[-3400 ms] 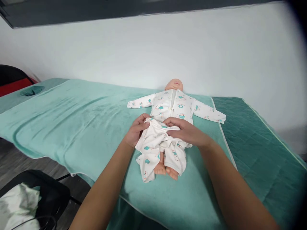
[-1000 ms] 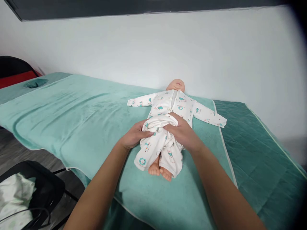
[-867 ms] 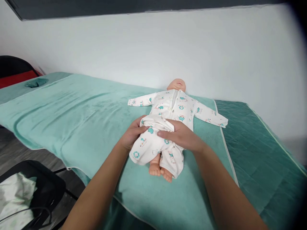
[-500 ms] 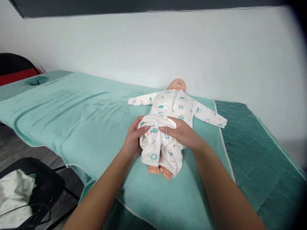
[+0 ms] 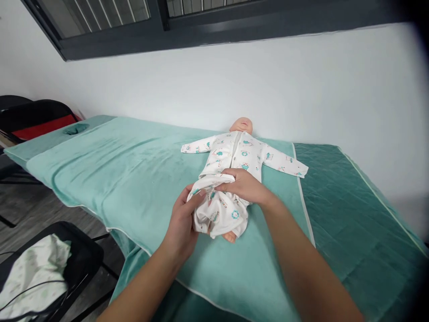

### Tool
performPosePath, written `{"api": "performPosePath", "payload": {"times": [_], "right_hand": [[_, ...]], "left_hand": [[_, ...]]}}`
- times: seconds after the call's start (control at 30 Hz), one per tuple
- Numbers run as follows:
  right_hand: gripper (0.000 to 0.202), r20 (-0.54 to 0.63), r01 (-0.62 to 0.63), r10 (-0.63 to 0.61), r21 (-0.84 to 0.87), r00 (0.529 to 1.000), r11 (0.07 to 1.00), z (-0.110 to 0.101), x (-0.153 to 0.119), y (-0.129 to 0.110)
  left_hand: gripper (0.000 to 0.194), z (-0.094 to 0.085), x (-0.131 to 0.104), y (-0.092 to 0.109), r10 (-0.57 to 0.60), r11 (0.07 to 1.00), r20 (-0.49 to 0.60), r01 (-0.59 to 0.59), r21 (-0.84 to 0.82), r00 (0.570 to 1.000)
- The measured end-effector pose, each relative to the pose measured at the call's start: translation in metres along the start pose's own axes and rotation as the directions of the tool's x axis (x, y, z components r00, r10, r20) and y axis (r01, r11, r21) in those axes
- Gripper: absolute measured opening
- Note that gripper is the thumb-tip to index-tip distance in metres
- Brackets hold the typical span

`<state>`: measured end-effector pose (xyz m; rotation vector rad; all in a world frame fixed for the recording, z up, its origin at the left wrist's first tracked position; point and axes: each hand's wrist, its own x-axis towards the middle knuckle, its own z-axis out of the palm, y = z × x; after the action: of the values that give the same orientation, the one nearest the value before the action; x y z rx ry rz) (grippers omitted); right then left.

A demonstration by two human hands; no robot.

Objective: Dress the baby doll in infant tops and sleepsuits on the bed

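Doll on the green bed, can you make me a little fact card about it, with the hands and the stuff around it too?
Doll: on its back, head near the wall
Top: white, printed, sleeves spread
Printed garment: bunched over the legs
Left hand: gripping the garment's side
Right hand: pinching its upper edge
Foot: poking out below
Cover: green
Nearby: crumpled cloth on a black chair
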<state>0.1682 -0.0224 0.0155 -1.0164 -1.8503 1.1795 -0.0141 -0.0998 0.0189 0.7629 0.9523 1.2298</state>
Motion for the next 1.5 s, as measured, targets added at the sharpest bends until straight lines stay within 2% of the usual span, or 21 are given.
{"api": "performPosePath", "payload": {"times": [0.1, 0.2, 0.3, 0.47, 0.63, 0.77, 0.9, 1.0, 1.23, 1.37, 1.43, 1.5], "right_hand": [[0.030, 0.062, -0.011, 0.014, -0.054, 0.998, 0.998, -0.004, -0.003, -0.003], [0.033, 0.191, 0.015, -0.003, -0.063, 0.982, 0.998, -0.009, -0.008, -0.006], [0.032, 0.268, 0.051, -0.024, -0.094, 0.963, 0.994, -0.012, -0.011, -0.008], [0.029, 0.311, 0.050, -0.013, -0.111, 0.950, 0.993, -0.011, -0.009, -0.005], [0.024, 0.286, 0.013, 0.040, -0.181, 0.957, 0.983, -0.005, -0.007, 0.001], [0.022, 0.261, -0.011, 0.071, -0.224, 0.963, 0.975, -0.001, -0.006, 0.002], [0.021, 0.255, -0.008, 0.070, -0.237, 0.964, 0.971, -0.001, -0.008, 0.001], [0.024, 0.269, 0.016, 0.054, -0.251, 0.962, 0.968, -0.001, -0.009, 0.000], [0.033, 0.257, 0.021, 0.061, -0.303, 0.965, 0.953, -0.002, -0.011, -0.003], [0.033, 0.235, 0.012, 0.071, -0.332, 0.969, 0.943, -0.001, -0.011, -0.004], [0.034, 0.229, 0.018, 0.066, -0.346, 0.971, 0.938, 0.000, -0.011, -0.004], [0.037, 0.212, 0.015, 0.068, -0.367, 0.975, 0.930, 0.001, -0.011, -0.003]], "left_hand": [[0.039, 0.004, -0.016, 0.001, -0.010, 1.000, -0.044, 0.011, 0.020, 0.999], [0.037, 0.007, -0.033, -0.001, -0.003, 0.999, -0.093, 0.006, 0.035, 0.996], [0.038, 0.007, -0.051, -0.003, -0.012, 0.998, -0.153, 0.022, 0.059, 0.988], [0.044, 0.003, -0.073, -0.011, -0.070, 0.998, -0.203, 0.069, -0.014, 0.977], [0.037, -0.006, -0.084, -0.033, -0.168, 0.982, -0.279, 0.135, -0.133, 0.946], [0.045, -0.017, -0.081, -0.046, -0.139, 0.990, -0.325, 0.120, -0.080, 0.935], [0.043, -0.031, -0.070, -0.044, -0.130, 0.980, -0.210, 0.158, 0.121, 0.969], [0.043, -0.040, -0.062, -0.039, -0.149, 0.958, -0.148, 0.179, 0.222, 0.978], [0.043, -0.046, -0.051, -0.038, -0.155, 0.962, -0.120, 0.177, 0.210, 0.981], [0.036, -0.050, -0.038, -0.032, -0.197, 0.924, -0.098, 0.218, 0.314, 0.976], [0.033, -0.053, -0.031, -0.029, -0.171, 0.896, -0.109, 0.200, 0.395, 0.979], [0.032, -0.056, -0.026, -0.028, -0.091, 0.857, -0.149, 0.153, 0.492, 0.985]]}}
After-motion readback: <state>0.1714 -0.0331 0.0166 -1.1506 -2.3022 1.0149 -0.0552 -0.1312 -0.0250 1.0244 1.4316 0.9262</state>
